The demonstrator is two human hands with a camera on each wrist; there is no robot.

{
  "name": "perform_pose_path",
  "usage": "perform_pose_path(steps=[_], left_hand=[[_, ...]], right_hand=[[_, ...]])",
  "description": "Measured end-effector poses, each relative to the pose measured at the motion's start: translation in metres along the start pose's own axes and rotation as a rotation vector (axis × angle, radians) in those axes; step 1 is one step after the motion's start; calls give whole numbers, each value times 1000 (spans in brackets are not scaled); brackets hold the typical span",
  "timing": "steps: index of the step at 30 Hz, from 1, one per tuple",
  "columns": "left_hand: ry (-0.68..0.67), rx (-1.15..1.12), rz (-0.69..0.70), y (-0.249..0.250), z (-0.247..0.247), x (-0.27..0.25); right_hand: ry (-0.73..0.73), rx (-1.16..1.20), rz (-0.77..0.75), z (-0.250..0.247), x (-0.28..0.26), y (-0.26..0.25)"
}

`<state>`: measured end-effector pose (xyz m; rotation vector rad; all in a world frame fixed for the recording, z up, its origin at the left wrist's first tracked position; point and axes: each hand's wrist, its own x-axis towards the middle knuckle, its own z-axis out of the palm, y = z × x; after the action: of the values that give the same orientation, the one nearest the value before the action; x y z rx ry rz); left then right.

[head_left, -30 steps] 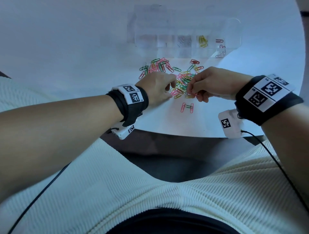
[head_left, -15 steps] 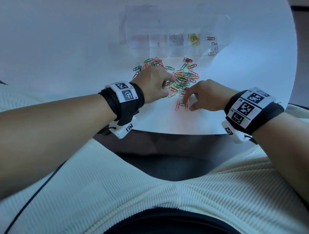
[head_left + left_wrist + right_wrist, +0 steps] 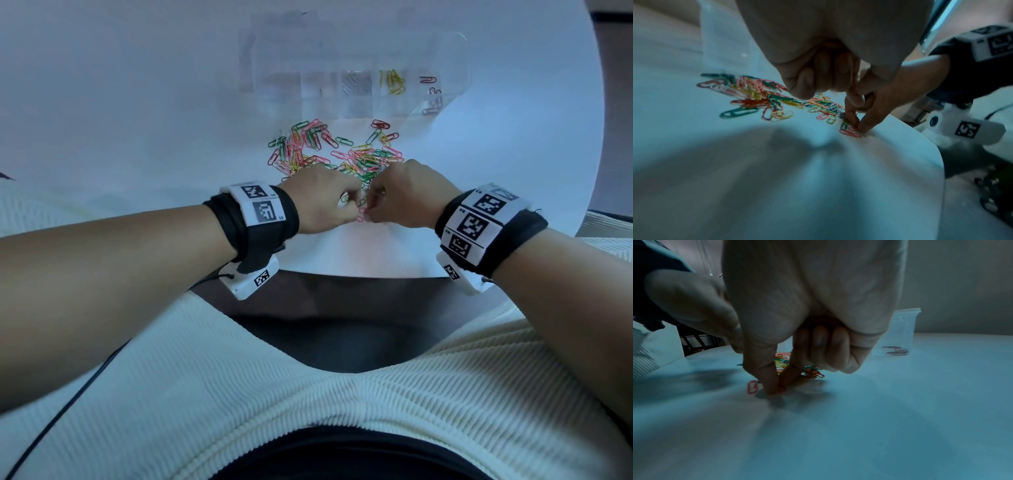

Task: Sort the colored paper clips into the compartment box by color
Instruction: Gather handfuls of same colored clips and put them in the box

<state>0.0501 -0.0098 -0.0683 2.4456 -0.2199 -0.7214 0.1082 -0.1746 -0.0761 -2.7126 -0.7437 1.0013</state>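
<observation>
A pile of loose paper clips (image 3: 342, 154) in pink, green, yellow and red lies mid-table, also in the left wrist view (image 3: 756, 95). The clear compartment box (image 3: 274, 82) stands behind it, with yellow clips (image 3: 394, 82) and red clips (image 3: 428, 80) in separate compartments. My right hand (image 3: 371, 205) pinches a pink clip (image 3: 850, 133) on the table at the pile's near edge, thumb and forefinger together (image 3: 775, 389). Another pink clip (image 3: 752, 387) lies just left of them. My left hand (image 3: 349, 202) hovers right beside it, fingers curled (image 3: 824, 84), nothing seen inside.
The round white table (image 3: 137, 120) ends just behind my wrists at its near edge (image 3: 359, 274). A few dark clips (image 3: 896, 350) lie by the box's right end (image 3: 904, 331). Bare tabletop lies left of the pile.
My right hand has moved left to meet the left hand, its fingers closing from lying on the clips to a pinch. My left hand has drawn back from the pile.
</observation>
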Motion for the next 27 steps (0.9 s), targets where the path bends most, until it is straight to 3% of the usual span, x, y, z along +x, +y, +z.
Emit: perform_pose_path(steps=[3,7,22,27], left_hand=[[-77,143,94,-2,-1,-3],[-166,289,101,-9,2,0],[-107,406,27,-13,6,6],[-94,442,15,-11,5,6]], right_hand=[[-5,-13,10,2,0,-1],[-11,-28,12,1,0,-3],[-28,-41,15,2,-1,-7],[44,-87,17,-1,0,-8]])
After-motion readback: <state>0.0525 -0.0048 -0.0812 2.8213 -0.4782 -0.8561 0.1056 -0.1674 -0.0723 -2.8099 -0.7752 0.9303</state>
